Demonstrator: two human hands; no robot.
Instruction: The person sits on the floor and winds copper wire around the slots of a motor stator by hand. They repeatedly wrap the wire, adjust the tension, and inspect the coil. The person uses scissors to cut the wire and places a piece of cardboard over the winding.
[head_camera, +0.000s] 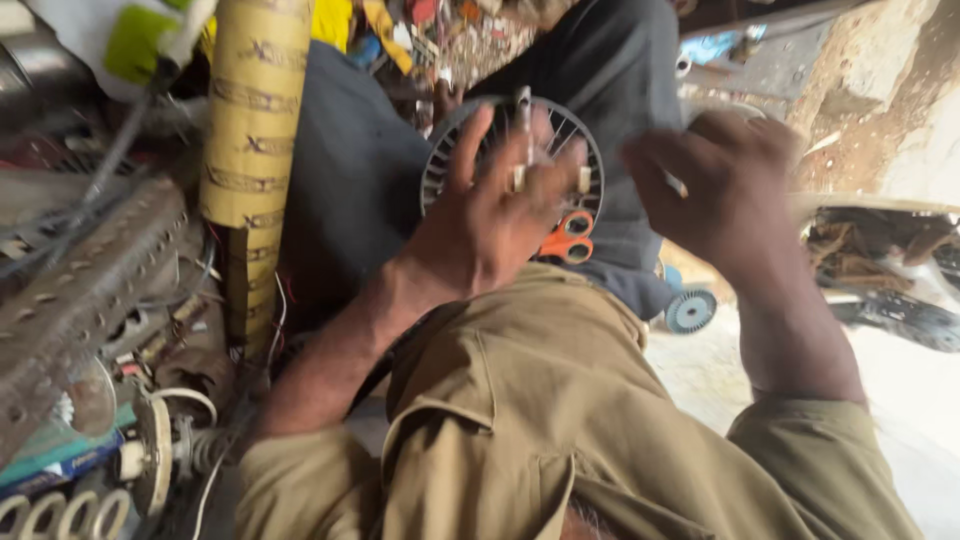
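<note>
Nearest the camera, at six o'clock, an olive shirt (560, 420) filled the lower view. Just beyond it the left hand (490, 215) spread its fingers over a round grey slotted grille (445, 160), pressing against its face rather than closing round it. At two o'clock the right hand (725, 185), blurred, was curled on a thin pale stick (677, 184). Orange scissors (568, 235) lay behind the grille. At nine o'clock a perforated metal bar (90, 285) and a yellow taped cylinder (255, 110) crowded the left side. A small blue wheel (691, 310) sat at four o'clock.
</note>
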